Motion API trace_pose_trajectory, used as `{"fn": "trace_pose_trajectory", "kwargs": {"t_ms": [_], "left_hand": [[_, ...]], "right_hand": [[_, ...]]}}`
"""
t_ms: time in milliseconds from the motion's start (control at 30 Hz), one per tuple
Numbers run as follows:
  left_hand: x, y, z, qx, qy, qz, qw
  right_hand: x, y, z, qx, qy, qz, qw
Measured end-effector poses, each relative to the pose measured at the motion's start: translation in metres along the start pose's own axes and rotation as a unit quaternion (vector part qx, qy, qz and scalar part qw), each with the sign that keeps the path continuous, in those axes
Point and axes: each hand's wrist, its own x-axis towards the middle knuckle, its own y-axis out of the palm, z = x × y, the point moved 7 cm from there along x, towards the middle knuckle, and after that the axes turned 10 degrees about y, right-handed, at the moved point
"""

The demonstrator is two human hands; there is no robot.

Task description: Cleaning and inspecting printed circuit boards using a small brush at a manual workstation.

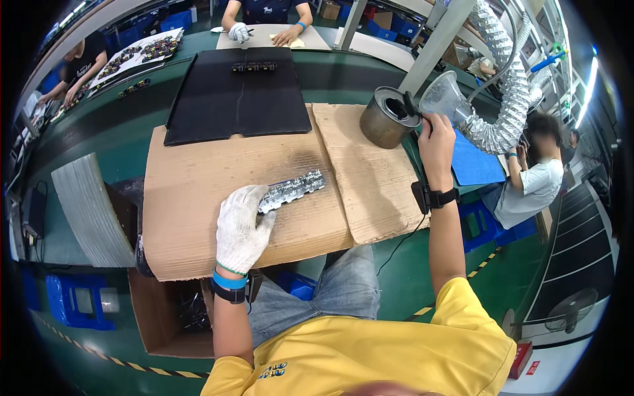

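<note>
- The cardboard sheet [198, 198] covers the middle of the green bench, with a second cardboard piece [370, 171] overlapping it at 3 o'clock and a black mat [238, 99] lying past it at 12 o'clock.
- A ribbed silver hose [512, 105] curves down at 2 o'clock and ends in a clear funnel [441, 98] just beside a round metal pot [386, 119].
- The left hand [241, 224], in a white knitted glove, lies palm down with fingers curled over the near end of the metal strip [294, 189], pressing it to the cardboard.
- The strip is a row of small shiny parts; its long axis runs from the glove out toward 2 o'clock, pointing roughly at the pot. The left hand is on it, the right well apart.
- The right hand [436, 142], bare, is raised at the pot's rim, fingers closed round a small dark tool [415, 109]; how tight the grip is cannot be told.
</note>
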Motion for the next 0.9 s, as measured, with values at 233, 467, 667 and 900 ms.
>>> {"fn": "trace_pose_trajectory", "kwargs": {"t_ms": [233,467,667,900], "left_hand": [[0.002,-0.005,0.008,-0.009,-0.008,0.013,1.0],[0.0,0.004,0.016,-0.09,-0.119,0.028,0.988],[-0.01,0.01,0.027,-0.13,-0.121,0.005,0.984],[-0.012,0.011,0.03,-0.189,-0.159,-0.005,0.969]], "right_hand": [[-0.039,0.003,-0.04,0.173,0.157,0.006,0.972],[-0.177,0.034,0.092,0.398,0.286,0.274,0.828],[-0.199,0.029,0.2,0.255,-0.009,0.296,0.92],[-0.198,0.033,0.208,0.202,-0.049,0.322,0.924]]}}
